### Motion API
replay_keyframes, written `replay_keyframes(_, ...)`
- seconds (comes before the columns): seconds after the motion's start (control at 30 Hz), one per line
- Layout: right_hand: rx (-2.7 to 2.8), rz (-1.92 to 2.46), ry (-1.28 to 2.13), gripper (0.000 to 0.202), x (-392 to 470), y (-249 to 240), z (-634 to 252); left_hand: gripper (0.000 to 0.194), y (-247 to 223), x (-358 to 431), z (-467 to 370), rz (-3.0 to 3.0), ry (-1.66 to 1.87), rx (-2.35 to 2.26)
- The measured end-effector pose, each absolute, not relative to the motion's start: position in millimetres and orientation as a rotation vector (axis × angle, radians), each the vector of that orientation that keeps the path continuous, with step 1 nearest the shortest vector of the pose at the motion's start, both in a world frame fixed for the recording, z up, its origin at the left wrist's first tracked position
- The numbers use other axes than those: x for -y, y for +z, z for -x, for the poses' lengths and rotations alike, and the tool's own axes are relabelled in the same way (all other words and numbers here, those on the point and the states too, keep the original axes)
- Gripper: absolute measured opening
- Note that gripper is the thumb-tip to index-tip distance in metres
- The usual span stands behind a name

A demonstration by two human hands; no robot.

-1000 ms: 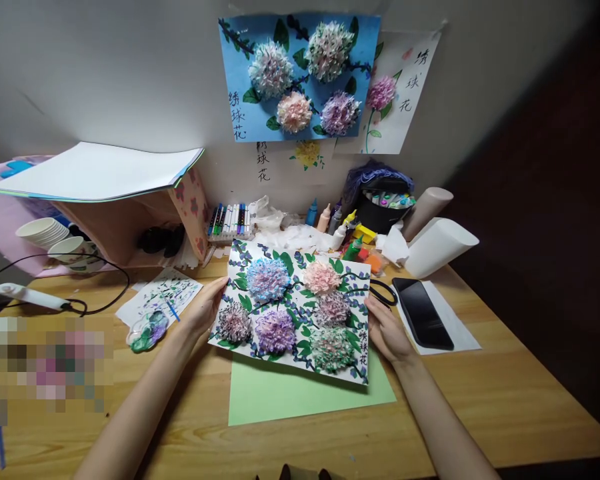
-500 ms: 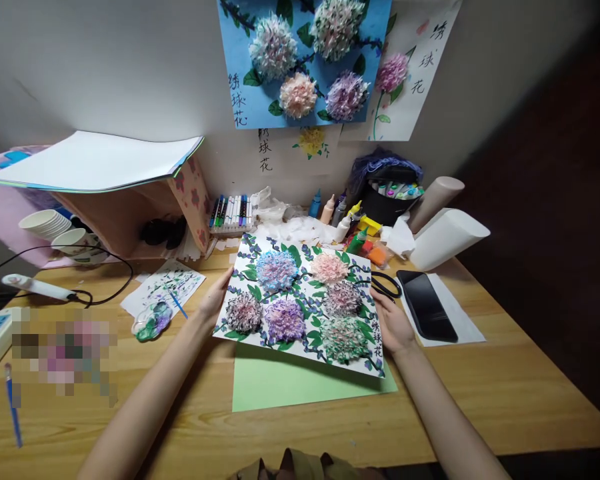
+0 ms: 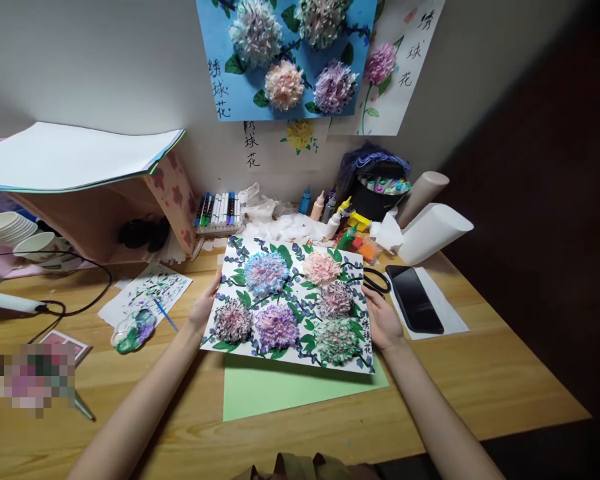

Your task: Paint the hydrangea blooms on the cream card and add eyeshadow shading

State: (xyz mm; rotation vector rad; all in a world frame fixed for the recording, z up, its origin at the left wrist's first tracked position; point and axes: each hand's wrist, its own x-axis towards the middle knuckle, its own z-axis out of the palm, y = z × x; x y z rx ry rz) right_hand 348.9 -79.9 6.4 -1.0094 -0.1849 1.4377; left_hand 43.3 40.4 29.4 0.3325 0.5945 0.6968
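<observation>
A white flower artwork (image 3: 294,299) is held up in front of me, tilted, with several raised ruffled blossoms in blue, pink, purple, grey and green among painted leaves. Dark handwritten characters run down its right edge. My left hand (image 3: 206,308) is closed on the artwork's left side, its fingers partly behind the sheet. On the opposite side my right hand (image 3: 384,320) grips the edge, its fingertips also partly hidden. Underneath, a light green sheet (image 3: 275,393) lies on the wooden table (image 3: 460,400). Black scissor handles (image 3: 379,281) show just beyond my right hand.
A phone (image 3: 415,299) lies on white paper at right. Paint bottles (image 3: 317,205), a marker set (image 3: 218,212) and a black marker bucket (image 3: 380,197) line the wall. At left are a paint palette (image 3: 136,331), paper cups (image 3: 7,230) and a cable. Finished flower pictures (image 3: 285,85) hang above.
The view has shifted, so the table items and wall pictures sit further left. Both hands still hold the artwork, which appears slightly more level.
</observation>
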Motion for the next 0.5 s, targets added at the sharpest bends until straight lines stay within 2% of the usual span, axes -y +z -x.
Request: replay_keyframes(0.5,0.235,1.033,1.393,0.035,82.3,16.4,-342.0,0.049,2.0,-46.6,-38.0,-0.273,0.628,-0.418)
